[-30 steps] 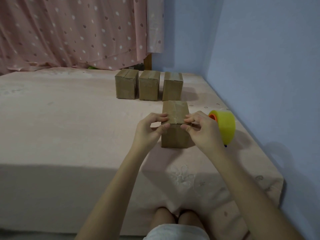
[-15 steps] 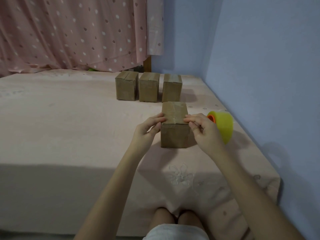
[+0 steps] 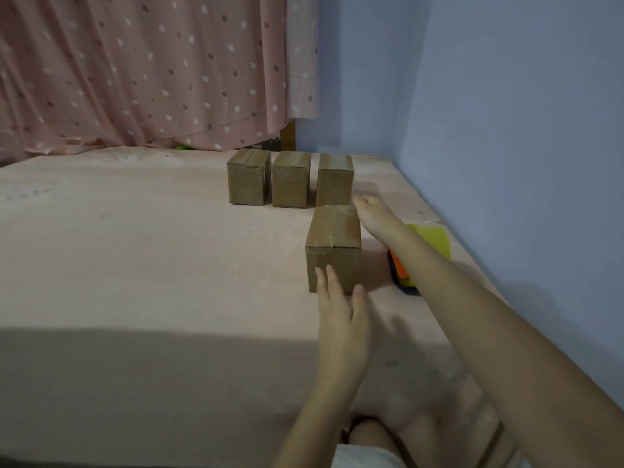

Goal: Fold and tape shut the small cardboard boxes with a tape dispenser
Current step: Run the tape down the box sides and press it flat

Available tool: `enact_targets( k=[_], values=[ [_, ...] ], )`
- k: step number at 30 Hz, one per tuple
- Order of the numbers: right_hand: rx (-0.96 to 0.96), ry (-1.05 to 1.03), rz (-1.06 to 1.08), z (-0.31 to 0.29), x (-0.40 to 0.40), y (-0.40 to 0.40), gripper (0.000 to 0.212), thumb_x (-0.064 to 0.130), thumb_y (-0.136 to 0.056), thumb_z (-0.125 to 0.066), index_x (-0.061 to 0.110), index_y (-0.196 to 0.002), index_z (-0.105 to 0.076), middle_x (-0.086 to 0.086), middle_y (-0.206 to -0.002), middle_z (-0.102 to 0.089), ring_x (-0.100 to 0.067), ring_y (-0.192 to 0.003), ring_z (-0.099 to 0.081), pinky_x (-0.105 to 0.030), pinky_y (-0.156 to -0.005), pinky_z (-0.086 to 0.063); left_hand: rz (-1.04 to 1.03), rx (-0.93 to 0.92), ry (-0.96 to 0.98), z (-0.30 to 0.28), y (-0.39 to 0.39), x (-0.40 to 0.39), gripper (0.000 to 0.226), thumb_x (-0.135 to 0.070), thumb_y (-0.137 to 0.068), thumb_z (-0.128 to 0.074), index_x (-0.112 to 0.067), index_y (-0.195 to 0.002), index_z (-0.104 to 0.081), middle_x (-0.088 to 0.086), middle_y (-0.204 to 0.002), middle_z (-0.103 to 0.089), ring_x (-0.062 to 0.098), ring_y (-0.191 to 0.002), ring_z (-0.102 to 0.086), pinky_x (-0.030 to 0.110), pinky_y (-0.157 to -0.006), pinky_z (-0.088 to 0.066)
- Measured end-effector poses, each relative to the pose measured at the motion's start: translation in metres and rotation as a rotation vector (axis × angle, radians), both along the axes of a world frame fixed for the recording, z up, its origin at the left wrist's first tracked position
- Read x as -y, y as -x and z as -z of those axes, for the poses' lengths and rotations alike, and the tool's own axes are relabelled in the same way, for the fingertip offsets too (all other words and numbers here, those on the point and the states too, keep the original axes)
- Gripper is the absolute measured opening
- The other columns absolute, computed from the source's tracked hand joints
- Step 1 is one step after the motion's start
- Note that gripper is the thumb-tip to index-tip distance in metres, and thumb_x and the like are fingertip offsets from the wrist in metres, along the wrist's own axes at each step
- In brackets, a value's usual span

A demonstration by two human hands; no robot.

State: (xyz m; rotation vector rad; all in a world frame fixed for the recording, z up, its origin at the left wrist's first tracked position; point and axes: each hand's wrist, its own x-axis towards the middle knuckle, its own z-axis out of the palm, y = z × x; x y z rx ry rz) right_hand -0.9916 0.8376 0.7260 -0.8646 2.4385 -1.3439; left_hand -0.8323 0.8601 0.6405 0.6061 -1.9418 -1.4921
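Observation:
A small brown cardboard box (image 3: 334,241) stands on the pink sheet (image 3: 152,265), flaps closed, with tape along its top seam. My left hand (image 3: 341,315) lies with fingers straight and apart, the fingertips touching the box's near face. My right hand (image 3: 369,209) reaches past the box's right side to its far top corner; its fingers are hidden behind the box. The yellow tape roll on an orange and blue dispenser (image 3: 434,239) lies right of the box, partly covered by my right forearm.
Three more closed boxes stand in a row at the back: left box (image 3: 249,180), middle box (image 3: 291,182), right box (image 3: 335,182). A blue wall (image 3: 506,146) runs along the right edge. A pink dotted curtain (image 3: 135,69) hangs behind. My knees (image 3: 371,437) are at the bottom.
Both hands left the box's top front edge. My left hand dropped to the near face with fingers flat; my right hand stretched forward to the far right corner. The view moved closer.

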Motion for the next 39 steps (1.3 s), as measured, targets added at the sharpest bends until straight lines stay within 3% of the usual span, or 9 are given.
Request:
enact_targets(
  k=[5,9,13,15,20,25,28,32,39],
  values=[
    [0.034,0.136,0.093,0.009,0.007,-0.001,0.033,0.028,-0.101,-0.029,0.010,-0.112,-0.055,-0.007,-0.109,-0.057,-0.024,-0.108,-0.053,-0.033,-0.089,-0.040,-0.076,0.035,-0.002,-0.005,0.009,0.011,0.063,-0.038,-0.102,-0.032,-0.022,-0.152,0.003,-0.004,-0.159,0.014,0.009,-0.146,0.003,0.020,-0.111,-0.006],
    [-0.050,0.280,0.122,0.005,-0.016,-0.023,0.039,0.028,-0.102,-0.031,0.011,-0.129,-0.053,0.002,-0.113,-0.055,-0.014,-0.108,-0.049,-0.029,-0.092,-0.036,-0.103,-0.175,0.004,-0.015,0.003,0.053,0.068,-0.054,-0.092,-0.033,-0.028,-0.152,-0.014,-0.004,-0.154,-0.027,0.010,-0.140,-0.028,0.034,-0.115,-0.027],
    [-0.077,0.364,0.090,0.020,-0.040,-0.054,0.035,0.025,-0.099,-0.036,0.012,-0.121,-0.059,0.003,-0.119,-0.060,-0.013,-0.113,-0.052,-0.031,-0.101,-0.040,-0.109,-0.168,-0.071,-0.029,-0.001,0.087,0.041,-0.038,-0.102,-0.032,-0.022,-0.139,-0.036,-0.018,-0.115,-0.048,-0.001,-0.110,-0.050,0.001,-0.076,-0.039],
    [-0.071,0.361,0.086,0.030,-0.046,-0.066,0.032,0.020,-0.099,-0.037,0.014,-0.122,-0.059,0.001,-0.120,-0.057,-0.012,-0.114,-0.051,-0.030,-0.102,-0.040,-0.100,-0.126,-0.122,-0.030,-0.001,0.096,0.039,-0.035,-0.103,-0.031,-0.018,-0.137,-0.039,-0.012,-0.113,-0.049,-0.006,-0.095,-0.049,0.002,-0.066,-0.039],
    [-0.083,0.325,0.085,0.059,-0.055,-0.081,0.035,0.014,-0.097,-0.042,0.012,-0.130,-0.051,-0.004,-0.122,-0.055,-0.010,-0.110,-0.054,-0.030,-0.101,-0.042,-0.078,-0.030,-0.134,-0.016,0.001,0.107,0.036,-0.031,-0.102,-0.034,-0.016,-0.132,-0.045,-0.004,-0.123,-0.051,0.013,-0.116,-0.046,0.024,-0.088,-0.031],
    [-0.069,0.299,0.124,0.058,-0.062,-0.072,0.023,0.009,-0.096,-0.042,0.018,-0.108,-0.060,0.002,-0.109,-0.059,-0.008,-0.100,-0.056,-0.007,-0.073,-0.039,-0.216,-0.041,-0.157,-0.013,-0.008,0.100,0.047,-0.028,-0.101,-0.036,-0.015,-0.146,-0.031,-0.002,-0.148,-0.037,0.018,-0.137,-0.033,0.027,-0.106,-0.027],
    [-0.169,0.291,0.182,0.042,-0.058,-0.062,0.027,0.009,-0.097,-0.040,0.010,-0.116,-0.059,0.001,-0.115,-0.049,-0.009,-0.109,-0.048,-0.006,-0.082,-0.031,-0.248,-0.045,-0.165,-0.005,-0.014,0.085,0.053,-0.020,-0.098,-0.041,-0.013,-0.148,-0.024,0.003,-0.153,-0.029,0.017,-0.137,-0.033,0.030,-0.105,-0.030],
    [-0.062,0.267,0.111,0.014,-0.040,-0.044,0.036,0.018,-0.099,-0.036,0.009,-0.130,-0.052,-0.001,-0.131,-0.052,-0.014,-0.124,-0.043,-0.020,-0.096,-0.028,-0.192,-0.068,-0.110,-0.005,-0.007,0.068,0.037,-0.007,-0.092,-0.043,-0.008,-0.129,-0.046,0.001,-0.120,-0.051,0.013,-0.106,-0.054,0.026,-0.088,-0.038],
    [0.237,0.212,0.098,0.020,-0.022,-0.045,0.043,0.034,-0.099,-0.033,0.017,-0.134,-0.051,-0.001,-0.140,-0.047,-0.020,-0.128,-0.041,-0.031,-0.104,-0.032,-0.035,0.071,-0.108,-0.003,0.009,0.053,0.086,-0.050,-0.080,-0.055,-0.019,-0.151,-0.018,0.009,-0.154,-0.023,0.025,-0.139,-0.028,0.047,-0.113,-0.029]
  ],
)
